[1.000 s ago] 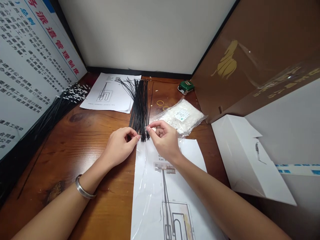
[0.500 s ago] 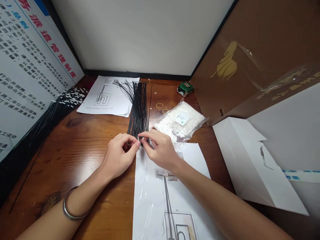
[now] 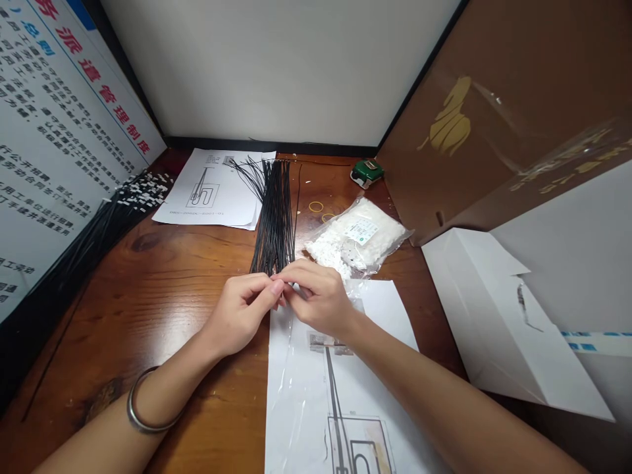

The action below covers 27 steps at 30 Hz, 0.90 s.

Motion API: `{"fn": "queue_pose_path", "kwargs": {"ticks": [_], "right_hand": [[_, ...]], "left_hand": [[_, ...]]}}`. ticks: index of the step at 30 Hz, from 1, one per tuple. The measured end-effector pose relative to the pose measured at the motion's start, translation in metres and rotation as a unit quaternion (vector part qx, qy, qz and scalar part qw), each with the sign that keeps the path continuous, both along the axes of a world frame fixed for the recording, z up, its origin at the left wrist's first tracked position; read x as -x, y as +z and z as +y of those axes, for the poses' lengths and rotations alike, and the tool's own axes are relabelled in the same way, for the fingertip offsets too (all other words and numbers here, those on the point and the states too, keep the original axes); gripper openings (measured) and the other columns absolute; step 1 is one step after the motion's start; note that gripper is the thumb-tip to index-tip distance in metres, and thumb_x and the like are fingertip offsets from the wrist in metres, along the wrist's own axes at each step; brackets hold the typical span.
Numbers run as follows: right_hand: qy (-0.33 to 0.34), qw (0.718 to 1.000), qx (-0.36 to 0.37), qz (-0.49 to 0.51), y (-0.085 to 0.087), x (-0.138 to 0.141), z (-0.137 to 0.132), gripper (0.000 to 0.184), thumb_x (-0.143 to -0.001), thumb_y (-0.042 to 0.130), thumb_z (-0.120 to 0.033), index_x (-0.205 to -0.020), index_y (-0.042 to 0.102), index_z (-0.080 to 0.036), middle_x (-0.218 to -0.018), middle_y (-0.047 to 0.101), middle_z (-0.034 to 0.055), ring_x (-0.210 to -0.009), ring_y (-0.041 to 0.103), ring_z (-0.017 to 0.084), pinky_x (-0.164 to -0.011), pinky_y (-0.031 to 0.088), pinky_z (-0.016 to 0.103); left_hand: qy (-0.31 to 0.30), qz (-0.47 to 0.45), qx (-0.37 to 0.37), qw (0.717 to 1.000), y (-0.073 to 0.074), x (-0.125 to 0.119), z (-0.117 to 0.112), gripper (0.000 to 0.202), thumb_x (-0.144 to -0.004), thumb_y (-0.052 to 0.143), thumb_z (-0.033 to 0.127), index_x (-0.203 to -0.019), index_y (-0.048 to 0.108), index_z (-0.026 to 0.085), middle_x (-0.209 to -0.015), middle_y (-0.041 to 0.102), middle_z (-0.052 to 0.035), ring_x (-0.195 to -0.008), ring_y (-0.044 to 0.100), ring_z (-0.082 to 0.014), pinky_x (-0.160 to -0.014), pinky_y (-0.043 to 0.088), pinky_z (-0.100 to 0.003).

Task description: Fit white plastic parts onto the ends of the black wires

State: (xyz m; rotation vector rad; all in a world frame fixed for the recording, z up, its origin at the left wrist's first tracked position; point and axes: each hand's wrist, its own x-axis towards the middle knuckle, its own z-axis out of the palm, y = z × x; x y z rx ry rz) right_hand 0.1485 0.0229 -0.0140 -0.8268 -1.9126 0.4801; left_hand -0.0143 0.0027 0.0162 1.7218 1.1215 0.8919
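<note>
A bundle of thin black wires [image 3: 275, 214] lies lengthwise on the wooden table [image 3: 162, 283], its near ends under my fingers. My left hand [image 3: 240, 313] and my right hand [image 3: 318, 297] meet at those near ends, fingertips pinched together. What the fingers pinch is too small to make out; it sits right at the wire ends. A silver bangle [image 3: 143, 407] circles my left wrist. Under my right forearm lies a drawing sheet in a clear sleeve [image 3: 340, 388].
A clear bag of small white parts [image 3: 358, 238] lies right of the wires. A second drawing sheet [image 3: 212, 189] and a green tape measure [image 3: 367, 172] are at the back. Another heap of black wires with white tips [image 3: 106, 224] rests at left. A white box [image 3: 498, 316] stands at right.
My hands have drawn slightly nearer and closed together at the wire ends; my right fingers, a little apart a second ago, now pinch against my left. The view shifted slightly.
</note>
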Motion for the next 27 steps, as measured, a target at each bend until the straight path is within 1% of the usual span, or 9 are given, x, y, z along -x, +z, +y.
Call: {"fn": "queue_pose_path", "kwargs": {"ticks": [4,8,10,15,17,20,22,24,27], "right_hand": [[0.001,1.000,0.019,-0.005,0.0017,-0.0002,0.0002,0.023,-0.081,0.050,-0.011,-0.085,0.071,-0.021,-0.076,0.072,0.0030,-0.058,0.059,0.014,-0.056,0.049,0.030],[-0.084,0.992,0.089,0.015,0.0043,0.0007,0.0002,0.017,-0.080,0.057,-0.013,-0.087,0.071,-0.019,-0.072,0.069,0.0013,-0.043,0.039,0.009,-0.046,0.041,0.028],[-0.099,0.990,0.092,0.031,0.0037,0.0010,0.0007,0.014,-0.080,0.059,-0.013,-0.083,0.071,-0.019,-0.070,0.067,0.0004,-0.042,0.036,0.008,-0.044,0.038,0.027],[-0.014,0.998,-0.010,0.059,-0.0018,0.0006,0.0020,0.016,-0.082,0.058,-0.011,-0.084,0.071,-0.020,-0.079,0.072,0.0042,-0.052,0.052,0.010,-0.046,0.042,0.026],[-0.014,0.998,-0.002,0.055,-0.0030,0.0004,0.0021,0.017,-0.082,0.058,-0.010,-0.085,0.071,-0.020,-0.079,0.072,0.0037,-0.048,0.048,0.009,-0.044,0.040,0.026],[-0.055,0.996,0.044,0.059,-0.0028,0.0005,0.0020,0.016,-0.080,0.060,-0.009,-0.087,0.071,-0.019,-0.075,0.069,0.0015,-0.042,0.034,0.006,-0.041,0.036,0.026],[-0.068,0.994,0.052,0.063,-0.0022,0.0006,0.0021,0.016,-0.080,0.060,-0.009,-0.087,0.071,-0.018,-0.072,0.067,0.0009,-0.042,0.031,0.006,-0.042,0.036,0.026],[-0.047,0.997,0.026,0.062,-0.0019,0.0005,0.0024,0.015,-0.081,0.059,-0.008,-0.086,0.071,-0.017,-0.074,0.069,0.0026,-0.044,0.038,0.007,-0.042,0.037,0.026],[0.007,0.998,-0.027,0.058,-0.0025,0.0005,0.0028,0.016,-0.083,0.057,-0.008,-0.085,0.070,-0.017,-0.079,0.071,0.0056,-0.053,0.052,0.010,-0.045,0.041,0.025]], "left_hand": [[0.010,-0.014,0.046,0.999,-0.0009,0.0015,-0.0001,0.027,-0.084,0.057,0.029,-0.060,0.060,0.017,-0.062,0.061,-0.0011,-0.060,0.052,-0.0131,-0.060,0.040,-0.026],[-0.035,-0.013,0.069,0.997,0.0000,0.0058,0.0000,0.029,-0.083,0.056,0.028,-0.057,0.060,0.016,-0.057,0.058,-0.0008,-0.055,0.049,-0.0124,-0.056,0.037,-0.026],[-0.050,-0.012,0.071,0.996,0.0010,0.0069,0.0005,0.031,-0.084,0.056,0.031,-0.057,0.061,0.016,-0.056,0.056,-0.0007,-0.054,0.047,-0.0120,-0.054,0.036,-0.026],[-0.043,-0.021,0.080,0.996,0.0033,0.0054,0.0020,0.035,-0.087,0.052,0.036,-0.062,0.063,0.014,-0.057,0.056,-0.0004,-0.053,0.045,-0.0104,-0.053,0.035,-0.024],[-0.056,-0.010,0.080,0.995,0.0043,0.0051,0.0021,0.033,-0.085,0.055,0.033,-0.060,0.062,0.014,-0.056,0.054,0.0001,-0.053,0.045,-0.0105,-0.053,0.034,-0.024],[-0.091,0.007,0.068,0.994,0.0054,0.0063,0.0019,0.031,-0.084,0.056,0.029,-0.058,0.063,0.014,-0.052,0.050,0.0016,-0.052,0.042,-0.0099,-0.052,0.031,-0.024],[-0.109,0.006,0.060,0.992,0.0053,0.0073,0.0021,0.034,-0.086,0.055,0.031,-0.058,0.064,0.014,-0.051,0.049,0.0016,-0.052,0.042,-0.0100,-0.052,0.031,-0.024],[-0.106,-0.003,0.057,0.993,0.0044,0.0075,0.0027,0.036,-0.088,0.052,0.033,-0.060,0.064,0.013,-0.056,0.054,-0.0001,-0.055,0.046,-0.0110,-0.055,0.033,-0.025],[-0.075,-0.001,0.065,0.995,0.0030,0.0065,0.0035,0.035,-0.088,0.052,0.034,-0.062,0.063,0.013,-0.062,0.058,-0.0016,-0.060,0.049,-0.0120,-0.058,0.036,-0.025]]}}
